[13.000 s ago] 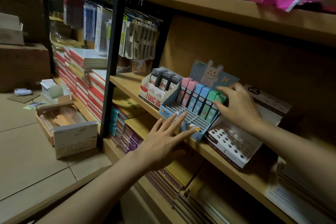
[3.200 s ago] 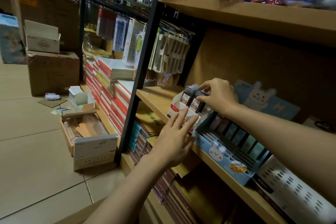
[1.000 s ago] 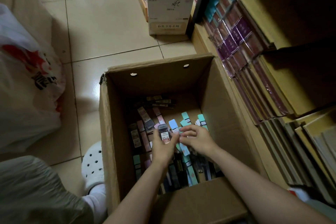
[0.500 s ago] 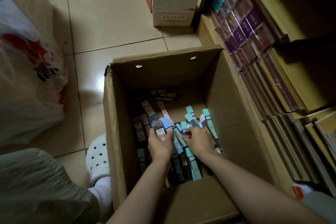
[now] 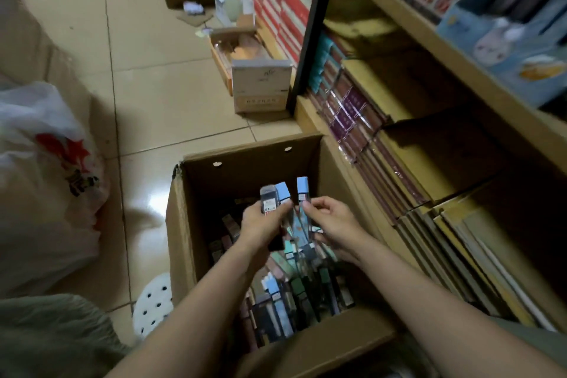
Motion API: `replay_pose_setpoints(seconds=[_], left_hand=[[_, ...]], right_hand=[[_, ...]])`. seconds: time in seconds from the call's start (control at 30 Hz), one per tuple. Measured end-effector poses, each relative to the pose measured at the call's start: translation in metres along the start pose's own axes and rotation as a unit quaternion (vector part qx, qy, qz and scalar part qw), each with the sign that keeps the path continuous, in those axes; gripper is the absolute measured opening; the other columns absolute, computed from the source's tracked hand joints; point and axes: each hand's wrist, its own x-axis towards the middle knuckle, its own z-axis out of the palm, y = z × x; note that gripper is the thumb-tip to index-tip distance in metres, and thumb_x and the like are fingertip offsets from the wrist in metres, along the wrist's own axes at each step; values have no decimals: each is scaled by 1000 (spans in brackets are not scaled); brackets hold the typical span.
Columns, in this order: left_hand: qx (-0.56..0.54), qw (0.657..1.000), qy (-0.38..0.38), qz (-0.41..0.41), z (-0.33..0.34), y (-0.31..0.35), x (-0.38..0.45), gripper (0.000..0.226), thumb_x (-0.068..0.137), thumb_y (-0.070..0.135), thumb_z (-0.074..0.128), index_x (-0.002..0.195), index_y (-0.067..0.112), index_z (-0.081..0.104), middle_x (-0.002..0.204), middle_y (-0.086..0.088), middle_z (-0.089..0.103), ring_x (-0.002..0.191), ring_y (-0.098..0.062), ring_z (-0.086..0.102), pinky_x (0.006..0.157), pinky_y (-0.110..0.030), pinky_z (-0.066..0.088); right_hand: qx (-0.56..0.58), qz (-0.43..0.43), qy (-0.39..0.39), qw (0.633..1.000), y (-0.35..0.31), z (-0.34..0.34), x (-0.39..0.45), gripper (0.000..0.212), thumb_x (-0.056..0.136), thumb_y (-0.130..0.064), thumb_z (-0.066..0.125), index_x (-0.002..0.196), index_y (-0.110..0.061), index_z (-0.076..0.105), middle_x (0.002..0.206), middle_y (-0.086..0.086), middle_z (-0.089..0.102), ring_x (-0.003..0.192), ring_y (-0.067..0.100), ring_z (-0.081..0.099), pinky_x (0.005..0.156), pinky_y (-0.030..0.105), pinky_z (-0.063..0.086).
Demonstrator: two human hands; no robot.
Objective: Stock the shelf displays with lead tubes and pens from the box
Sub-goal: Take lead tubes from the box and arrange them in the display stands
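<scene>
I am at the pick-up step, both hands raised over the open brown cardboard box [image 5: 184,239] on the tiled floor. My left hand [image 5: 260,228] has its fingers clamped round a small bundle of slim lead tubes, a dark grey one with a white label [image 5: 267,200] and a blue-capped one beside it. My right hand [image 5: 329,224] pinches another blue-capped lead tube [image 5: 303,190] between thumb and fingers, upright and just beside the bundle. Many more tubes lie loose in the box bottom. I judge the handful nearly gathered. Next I must join the tubes into one grip, lift clear of the box walls, and carry them up to the pale blue card display tray [image 5: 503,49] on the wooden shelf [image 5: 460,55] at upper right.
</scene>
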Motion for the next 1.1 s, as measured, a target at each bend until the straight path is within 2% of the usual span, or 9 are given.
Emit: replay_pose_setpoints(seconds=[0.07, 0.17, 0.23, 0.4, 0.53, 0.63, 0.8, 0.9, 1.1], left_hand=[[21, 997, -65, 40, 7, 36, -9, 21, 86, 19, 72, 104, 9, 68, 89, -8, 74, 77, -17, 70, 70, -32, 58], [69, 977, -184, 82, 18, 93, -23, 28, 86, 25, 72, 110, 13, 67, 86, -1, 76, 74, -12, 72, 60, -24, 55], [129, 953, -255, 99, 26, 128, -33, 30, 85, 30, 73, 111, 17, 67, 98, -3, 75, 90, -17, 73, 74, -32, 57], [217, 917, -290, 167, 47, 185, -57, 18, 83, 33, 73, 94, 19, 73, 85, 2, 74, 76, -11, 64, 65, -24, 47], [197, 901, -349, 168, 65, 202, -68, 29, 86, 24, 69, 108, 5, 67, 90, -6, 70, 74, -12, 63, 56, -20, 48], [183, 889, -384, 171, 81, 216, -74, 27, 82, 27, 69, 104, 13, 68, 89, -3, 74, 71, -10, 70, 54, -20, 52], [163, 859, -432, 220, 118, 240, -76, 25, 89, 29, 66, 111, 18, 65, 84, 9, 74, 73, -3, 68, 59, -21, 52], [133, 857, -443, 228, 136, 251, -77, 25, 89, 26, 66, 112, 16, 64, 93, 5, 75, 78, -5, 70, 59, -20, 50], [87, 887, -394, 226, 150, 264, -68, 26, 88, 20, 68, 111, 10, 65, 97, -9, 66, 76, -14, 53, 64, -25, 40]], right_hand=[[35, -33, 8, 999, -33, -6, -22, 13, 91, -15, 67, 101, -11, 60, 89, 8, 74, 79, 17, 73, 62, 29, 59], [42, -108, 8, 993, -81, -21, -56, 29, 86, -14, 72, 112, -19, 59, 107, 7, 71, 100, 22, 70, 83, 42, 59], [31, -158, 18, 987, -107, -31, -79, 30, 86, -16, 72, 110, -28, 60, 105, -3, 71, 97, 13, 70, 82, 37, 59], [48, -197, 37, 978, -151, -53, -121, 27, 96, -16, 58, 122, -10, 60, 113, 8, 70, 102, 22, 68, 93, 46, 54], [23, -227, 58, 972, -174, -70, -145, 17, 100, -16, 50, 111, -13, 63, 94, 8, 75, 88, 21, 72, 78, 39, 61], [-28, -229, 120, 966, -192, -82, -155, 14, 98, -18, 54, 109, -17, 63, 92, 9, 75, 85, 22, 74, 75, 40, 62], [-218, -323, 287, 875, -232, -114, -171, 10, 94, -23, 62, 93, -33, 65, 99, -7, 70, 91, 7, 68, 80, 35, 59], [-259, -366, 355, 820, -262, -138, -183, 24, 92, -19, 64, 111, -32, 61, 99, -12, 67, 93, 3, 64, 85, 37, 58], [-395, -384, 420, 721, -311, -163, -185, 44, 86, -16, 70, 117, -37, 46, 90, -16, 59, 84, 9, 64, 68, 35, 60]])
